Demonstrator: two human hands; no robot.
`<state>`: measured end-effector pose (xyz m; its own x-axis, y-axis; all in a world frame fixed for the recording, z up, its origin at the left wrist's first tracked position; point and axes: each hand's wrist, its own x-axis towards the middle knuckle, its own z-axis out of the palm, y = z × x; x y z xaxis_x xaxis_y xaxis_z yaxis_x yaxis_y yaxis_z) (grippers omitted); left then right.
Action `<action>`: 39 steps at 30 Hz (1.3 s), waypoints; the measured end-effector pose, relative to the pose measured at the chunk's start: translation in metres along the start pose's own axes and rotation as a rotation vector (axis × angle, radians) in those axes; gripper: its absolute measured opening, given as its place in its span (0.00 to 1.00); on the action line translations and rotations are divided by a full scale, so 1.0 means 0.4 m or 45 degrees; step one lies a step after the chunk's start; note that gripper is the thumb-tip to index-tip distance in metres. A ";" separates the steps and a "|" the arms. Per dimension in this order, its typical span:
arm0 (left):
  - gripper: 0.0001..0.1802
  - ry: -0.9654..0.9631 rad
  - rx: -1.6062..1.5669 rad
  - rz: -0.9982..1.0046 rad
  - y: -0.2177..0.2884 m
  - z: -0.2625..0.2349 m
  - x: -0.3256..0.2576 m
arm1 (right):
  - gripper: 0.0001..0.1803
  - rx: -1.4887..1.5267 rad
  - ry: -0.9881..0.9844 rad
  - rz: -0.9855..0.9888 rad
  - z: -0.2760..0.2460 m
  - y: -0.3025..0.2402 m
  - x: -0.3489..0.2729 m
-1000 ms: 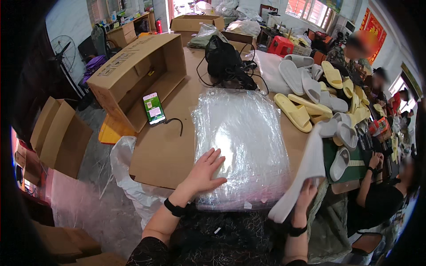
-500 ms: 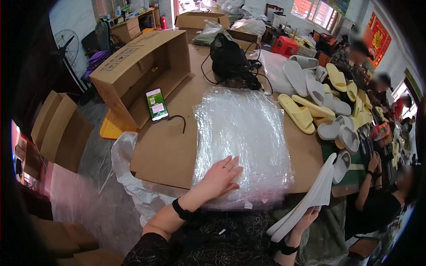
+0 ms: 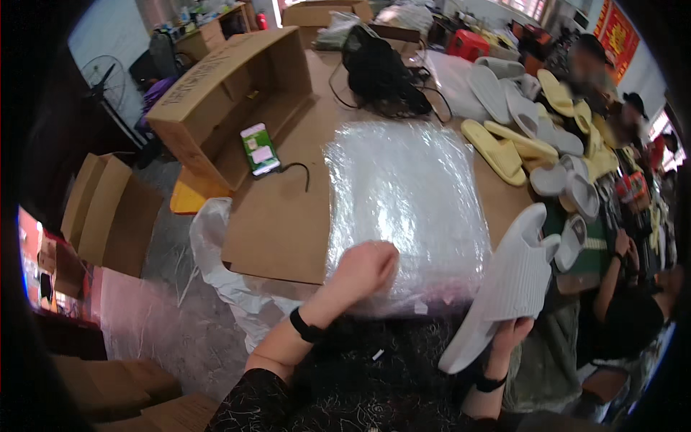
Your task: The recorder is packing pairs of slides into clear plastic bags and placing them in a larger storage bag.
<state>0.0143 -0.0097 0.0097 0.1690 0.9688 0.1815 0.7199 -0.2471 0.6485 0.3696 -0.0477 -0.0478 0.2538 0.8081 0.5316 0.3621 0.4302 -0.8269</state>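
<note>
A stack of clear plastic bags [image 3: 410,180] lies flat on the cardboard-topped table before me. Over its near part, my left hand [image 3: 367,268] is closed with the fingers curled under, so whatever they grip is hidden. At the right, beyond the table's front edge, my right hand [image 3: 512,335] holds a pair of pale grey slippers [image 3: 507,277]. They are pressed together and tilted, one end low toward me and the other up and away. The ribbed strap of one faces up.
A phone [image 3: 259,149] with a lit screen lies left of the bags beside an open carton [image 3: 209,108]. Behind sits a black bag [image 3: 381,75] with cords. Yellow slippers [image 3: 497,153] and grey ones [image 3: 551,180] are heaped at the right, near co-workers.
My left hand has gone from spread flat on the bags to curled closed. The slippers in my right hand have turned, so their strap shows more. The whole view has shifted slightly.
</note>
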 end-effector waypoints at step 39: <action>0.06 0.035 0.007 0.084 -0.045 0.060 0.046 | 0.21 -0.335 -0.454 -0.223 -0.021 -0.187 0.100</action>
<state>0.0207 0.0131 -0.0163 0.1980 0.9493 0.2442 0.7112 -0.3106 0.6306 0.3602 -0.0509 0.0370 -0.1384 0.8400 0.5246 0.5987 0.4929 -0.6313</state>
